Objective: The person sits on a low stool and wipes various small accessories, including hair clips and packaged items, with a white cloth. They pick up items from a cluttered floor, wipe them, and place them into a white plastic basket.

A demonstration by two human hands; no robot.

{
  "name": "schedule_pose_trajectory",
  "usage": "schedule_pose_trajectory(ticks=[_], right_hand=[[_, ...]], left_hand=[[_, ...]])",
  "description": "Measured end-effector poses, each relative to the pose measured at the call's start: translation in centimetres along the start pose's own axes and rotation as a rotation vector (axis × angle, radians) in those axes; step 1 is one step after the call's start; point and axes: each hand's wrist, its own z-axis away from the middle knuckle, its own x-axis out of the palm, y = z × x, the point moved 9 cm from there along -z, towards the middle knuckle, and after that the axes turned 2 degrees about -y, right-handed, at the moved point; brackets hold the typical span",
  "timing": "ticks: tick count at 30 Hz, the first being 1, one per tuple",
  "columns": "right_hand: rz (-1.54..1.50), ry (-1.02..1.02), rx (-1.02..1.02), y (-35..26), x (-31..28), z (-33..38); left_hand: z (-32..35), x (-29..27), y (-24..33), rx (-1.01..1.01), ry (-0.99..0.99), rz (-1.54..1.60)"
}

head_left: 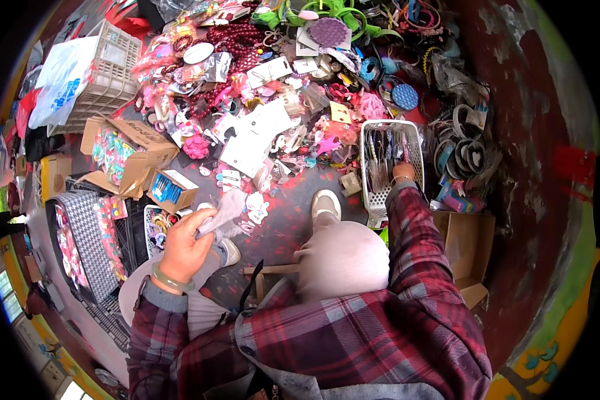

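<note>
You have a crumpled greyish-pink cloth (231, 208) bunched in your left fingers (200, 217); the white perforated basket (376, 202) sits to your right, slim packets (380, 157) lined up inside.

Passage over floor (285, 208) left of white basket (378, 199); accessory pile (273, 93) blocks way ahead.

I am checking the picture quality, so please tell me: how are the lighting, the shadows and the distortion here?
In the head view, the fisheye blackens the corners and bends the green band at the right; the window near the left rim looks washed out; the left hand and greyish fabric piece are readable, without hard shadows.
</note>
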Motion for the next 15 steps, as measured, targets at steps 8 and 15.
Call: schedule_pose_trajectory(ticks=[8, 15], right_hand=[[-0.259, 0.466, -0.960, -23.2, -12.4, 13.0], [0.344, -0.041, -0.937, -35.4, -0.4, 13.5]], left_hand=[[1.4, -1.0, 2.6, 0.048, 0.004, 0.021], [1.1, -2.2, 0.3, 0.022, -0.018, 0.028]])
